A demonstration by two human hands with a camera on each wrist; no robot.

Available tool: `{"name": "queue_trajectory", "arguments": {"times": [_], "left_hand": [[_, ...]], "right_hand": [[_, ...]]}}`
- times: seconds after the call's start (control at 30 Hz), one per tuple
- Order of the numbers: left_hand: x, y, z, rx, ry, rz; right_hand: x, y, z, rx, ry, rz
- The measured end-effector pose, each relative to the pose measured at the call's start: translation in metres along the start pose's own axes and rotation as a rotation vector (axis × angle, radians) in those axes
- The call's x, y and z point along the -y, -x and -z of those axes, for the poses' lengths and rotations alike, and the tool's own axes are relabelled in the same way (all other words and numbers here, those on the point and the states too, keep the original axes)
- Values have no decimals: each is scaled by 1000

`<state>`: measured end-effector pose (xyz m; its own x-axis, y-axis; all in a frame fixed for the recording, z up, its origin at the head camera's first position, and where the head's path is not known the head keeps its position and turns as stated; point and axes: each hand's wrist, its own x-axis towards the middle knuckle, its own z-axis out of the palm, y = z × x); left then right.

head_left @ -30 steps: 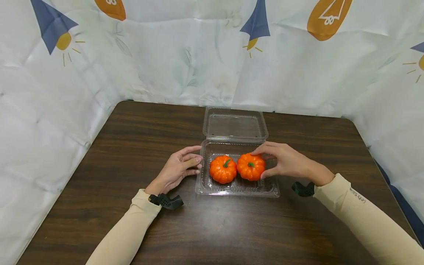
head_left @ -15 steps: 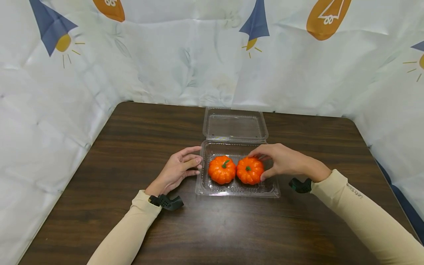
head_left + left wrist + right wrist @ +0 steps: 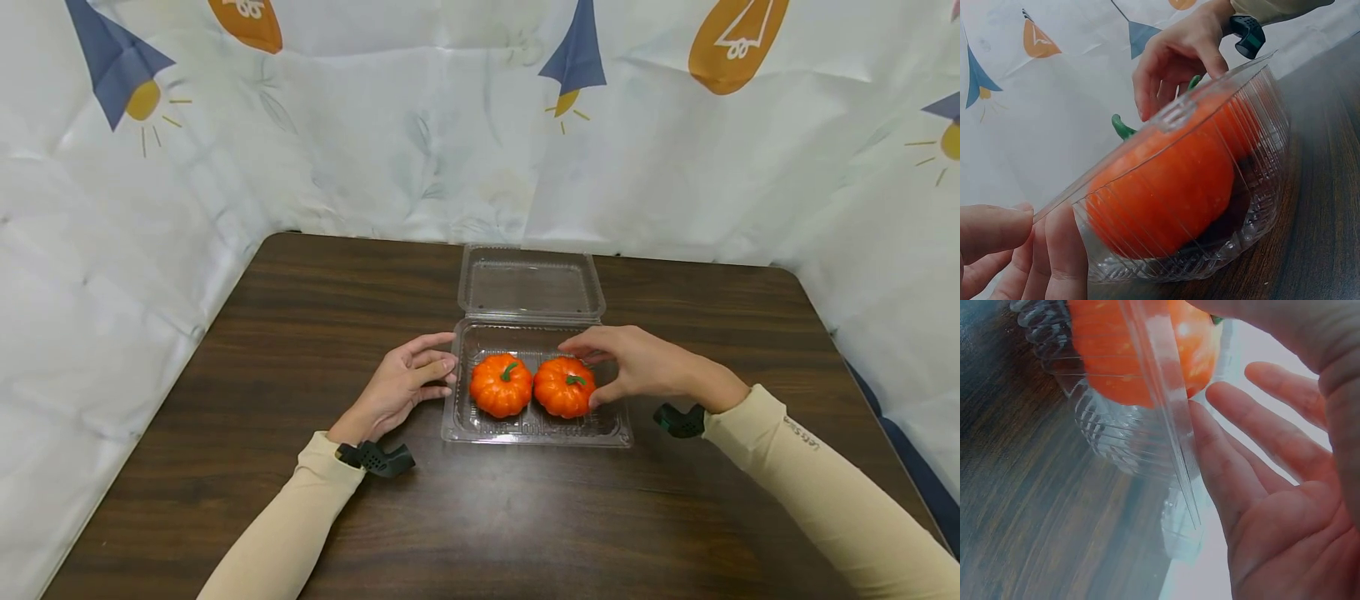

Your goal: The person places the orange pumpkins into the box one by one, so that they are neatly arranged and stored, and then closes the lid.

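Observation:
Two small orange pumpkins with green stems sit side by side in a clear plastic clamshell container (image 3: 540, 439), whose lid lies folded back. My left hand (image 3: 408, 379) is at the container's left side. In the left wrist view its thumb and fingers pinch the rim near a corner. The left pumpkin (image 3: 501, 386) stands nearest that hand. Over the right pumpkin (image 3: 564, 388) my right hand (image 3: 637, 362) hovers, its thumb beside the pumpkin's right side and its fingers behind. The right wrist view shows these fingers spread and loose, with a fingertip close to the pumpkin; contact is unclear.
The container rests on a dark wood-grain table (image 3: 337, 292). Its open lid (image 3: 531, 286) reaches toward the back edge. A white printed curtain (image 3: 375, 125) hangs behind and at both sides. Each wrist wears a black camera band.
My right hand moved the right pumpkin slightly toward me and left; then its stem tilted to the right as the fingers loosened. The left hand has stayed in place.

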<state>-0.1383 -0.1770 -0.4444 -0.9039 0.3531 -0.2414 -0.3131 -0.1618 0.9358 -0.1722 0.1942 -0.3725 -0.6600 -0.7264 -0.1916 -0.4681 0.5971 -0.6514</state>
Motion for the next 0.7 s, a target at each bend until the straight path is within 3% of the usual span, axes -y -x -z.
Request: {"name": "queue_trajectory", "arguments": {"times": [0.47, 0.7], "left_hand": [[-2, 2, 0, 6, -10, -9], [-1, 5, 0, 16, -6, -5]], "right_hand": [[-2, 19, 10, -187, -70, 14], [-7, 27, 14, -337, -186, 37]]}}
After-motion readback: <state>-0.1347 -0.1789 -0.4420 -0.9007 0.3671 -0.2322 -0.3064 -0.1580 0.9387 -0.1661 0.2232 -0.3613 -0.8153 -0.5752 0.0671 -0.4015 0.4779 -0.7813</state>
